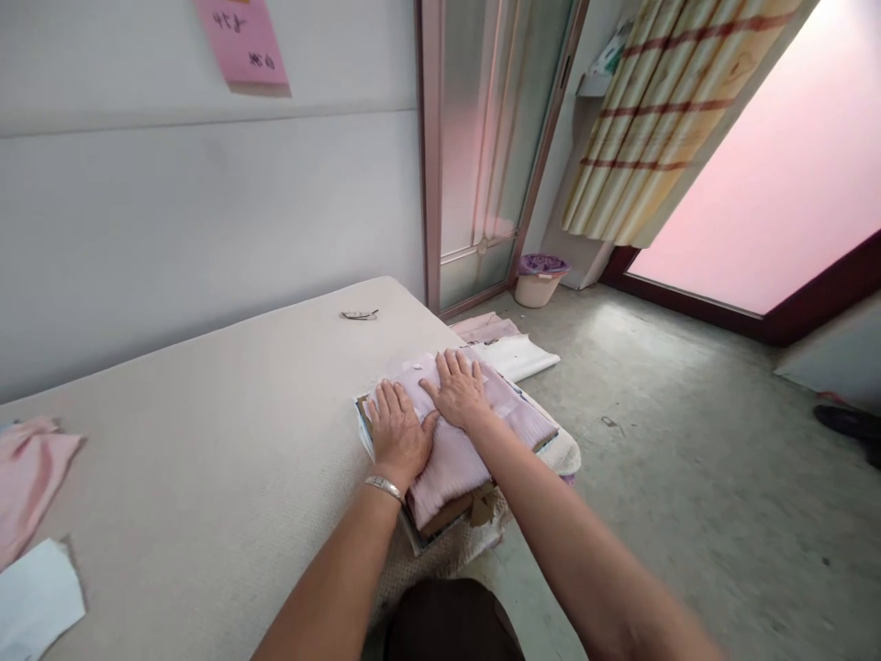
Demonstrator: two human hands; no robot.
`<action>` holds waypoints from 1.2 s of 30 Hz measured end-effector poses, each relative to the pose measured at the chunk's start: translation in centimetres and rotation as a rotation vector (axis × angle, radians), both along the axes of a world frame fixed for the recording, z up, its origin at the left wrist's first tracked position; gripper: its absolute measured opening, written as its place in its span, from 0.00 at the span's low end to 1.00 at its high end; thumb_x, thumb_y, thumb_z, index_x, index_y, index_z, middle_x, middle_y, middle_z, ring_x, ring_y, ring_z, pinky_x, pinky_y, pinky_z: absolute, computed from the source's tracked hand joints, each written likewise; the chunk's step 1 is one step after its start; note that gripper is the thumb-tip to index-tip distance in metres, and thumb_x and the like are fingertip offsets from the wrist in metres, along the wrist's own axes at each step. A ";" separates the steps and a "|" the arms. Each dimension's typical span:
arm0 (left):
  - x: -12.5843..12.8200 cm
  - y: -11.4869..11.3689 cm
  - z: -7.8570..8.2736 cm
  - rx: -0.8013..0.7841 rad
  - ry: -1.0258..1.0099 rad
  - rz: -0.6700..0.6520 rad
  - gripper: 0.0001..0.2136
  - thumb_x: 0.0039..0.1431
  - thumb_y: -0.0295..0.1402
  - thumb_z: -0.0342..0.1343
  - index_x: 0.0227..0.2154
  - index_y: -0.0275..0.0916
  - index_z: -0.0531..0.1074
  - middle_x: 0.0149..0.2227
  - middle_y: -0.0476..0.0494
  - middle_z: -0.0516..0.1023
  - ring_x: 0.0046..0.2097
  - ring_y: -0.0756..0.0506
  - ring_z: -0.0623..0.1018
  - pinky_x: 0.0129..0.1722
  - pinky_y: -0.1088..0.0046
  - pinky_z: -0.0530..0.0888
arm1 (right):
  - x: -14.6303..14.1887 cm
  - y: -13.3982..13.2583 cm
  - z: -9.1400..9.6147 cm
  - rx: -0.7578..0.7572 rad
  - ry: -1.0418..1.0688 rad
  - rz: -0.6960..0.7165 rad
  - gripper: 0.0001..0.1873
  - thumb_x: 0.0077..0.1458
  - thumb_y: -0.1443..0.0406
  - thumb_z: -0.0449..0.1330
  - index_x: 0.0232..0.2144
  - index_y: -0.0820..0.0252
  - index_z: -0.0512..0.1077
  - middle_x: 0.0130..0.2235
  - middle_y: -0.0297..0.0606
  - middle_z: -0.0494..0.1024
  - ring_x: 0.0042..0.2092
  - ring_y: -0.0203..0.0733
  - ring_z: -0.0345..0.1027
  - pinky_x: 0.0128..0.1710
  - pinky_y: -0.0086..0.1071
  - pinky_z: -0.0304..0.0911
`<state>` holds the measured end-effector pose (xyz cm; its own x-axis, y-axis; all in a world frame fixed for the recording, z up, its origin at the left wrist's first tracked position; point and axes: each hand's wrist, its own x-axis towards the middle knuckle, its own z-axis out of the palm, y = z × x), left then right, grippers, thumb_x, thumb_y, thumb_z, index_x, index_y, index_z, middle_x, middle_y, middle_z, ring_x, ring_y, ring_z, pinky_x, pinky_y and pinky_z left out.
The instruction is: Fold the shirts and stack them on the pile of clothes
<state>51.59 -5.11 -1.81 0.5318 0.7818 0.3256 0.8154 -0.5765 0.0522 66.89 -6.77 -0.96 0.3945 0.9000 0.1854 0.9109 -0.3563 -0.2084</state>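
A pale pink ribbed garment [451,464] lies folded on a brown cardboard piece [447,516] at the table's near right corner. My left hand [400,431] rests flat on the garment's left part, its fingers stretched out and thumb apart. On the upper middle of the same garment lies my right hand [455,390], palm down with fingers spread. The two hands are close together, the thumbs pointing toward each other. What lies in the layers under the cardboard is mostly hidden.
Small thread snips [359,315] lie on the cream-covered table [227,441]. At the left edge are pink cloth [34,477] and a pale blue-white piece [42,592]. White and pink cloth [516,356] sits beyond the table's right edge. A bin [539,283] stands by the glass door [492,156].
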 end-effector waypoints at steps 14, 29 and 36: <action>0.9 -0.3 5.1 0.005 -0.025 -0.182 0.32 0.71 0.51 0.39 0.70 0.37 0.58 0.73 0.28 0.51 0.73 0.27 0.50 0.68 0.36 0.49 | 0.2 -3.4 6.2 0.015 0.036 -0.006 0.37 0.71 0.45 0.35 0.74 0.54 0.45 0.75 0.45 0.45 0.74 0.56 0.36 0.68 0.59 0.39; 2.8 0.0 3.3 -0.245 0.122 -0.153 0.31 0.69 0.55 0.40 0.70 0.48 0.58 0.74 0.36 0.50 0.73 0.26 0.50 0.67 0.32 0.46 | 2.7 -3.3 2.9 -0.198 0.087 0.002 0.37 0.70 0.45 0.35 0.73 0.55 0.50 0.74 0.45 0.47 0.74 0.58 0.36 0.68 0.62 0.36; -9.3 -3.8 9.5 -0.007 -0.002 -0.085 0.30 0.72 0.50 0.37 0.71 0.44 0.55 0.73 0.36 0.53 0.73 0.30 0.52 0.67 0.35 0.49 | -2.5 -7.3 7.2 -0.077 0.037 0.084 0.41 0.69 0.42 0.34 0.74 0.56 0.43 0.76 0.44 0.40 0.75 0.53 0.28 0.69 0.60 0.34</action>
<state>42.27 -8.95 7.65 0.5956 0.7362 0.3213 0.7634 -0.6432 0.0586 64.35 -14.08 6.22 0.3226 0.9411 0.1011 0.9303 -0.2955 -0.2172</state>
